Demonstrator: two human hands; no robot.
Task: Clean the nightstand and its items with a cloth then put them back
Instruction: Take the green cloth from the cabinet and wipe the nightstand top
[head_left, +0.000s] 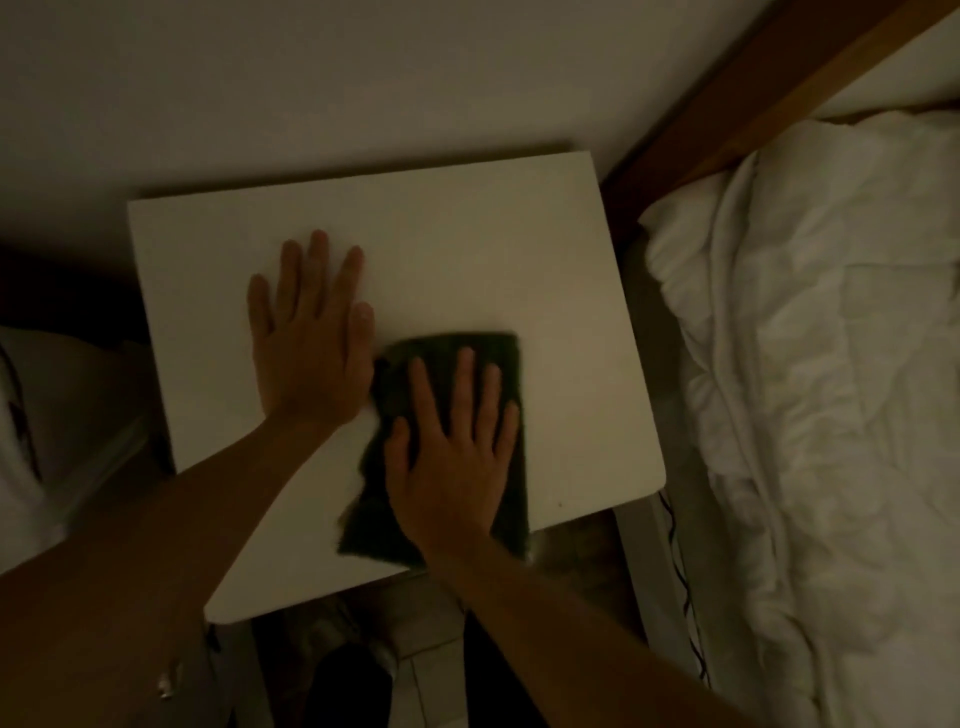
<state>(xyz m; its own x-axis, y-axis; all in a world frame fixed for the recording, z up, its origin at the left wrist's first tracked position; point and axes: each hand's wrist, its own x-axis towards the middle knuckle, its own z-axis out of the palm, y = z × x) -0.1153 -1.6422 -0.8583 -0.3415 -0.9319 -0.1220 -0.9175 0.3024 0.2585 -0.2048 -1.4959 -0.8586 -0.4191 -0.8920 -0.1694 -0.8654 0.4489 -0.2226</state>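
Bed (810, 395): right of the nightstand, covered by a rumpled white duvet; a narrow gap runs between the two, with a dark cord hanging in it.
Wall (311, 73): plain and pale, directly behind the nightstand's far edge.
Headboard (737, 98): a brown wooden rail running diagonally off the nightstand's far right corner.
Nightstand (467, 244): white square desk top with rounded corners; the far half and the right strip are bare; the near edge overhangs dim floor clutter that is too dark to identify.
Cloth (447, 358): dark green, lying flat on the near right part of the nightstand, its lower end reaching the near edge.
Left hand (306, 348): palm down on the bare top, left of the cloth; fingers (318, 260) straight and slightly spread.
Right hand (452, 457): pressing flat on the cloth, fingers spread.
Writing: none legible on anything; the light is dim.
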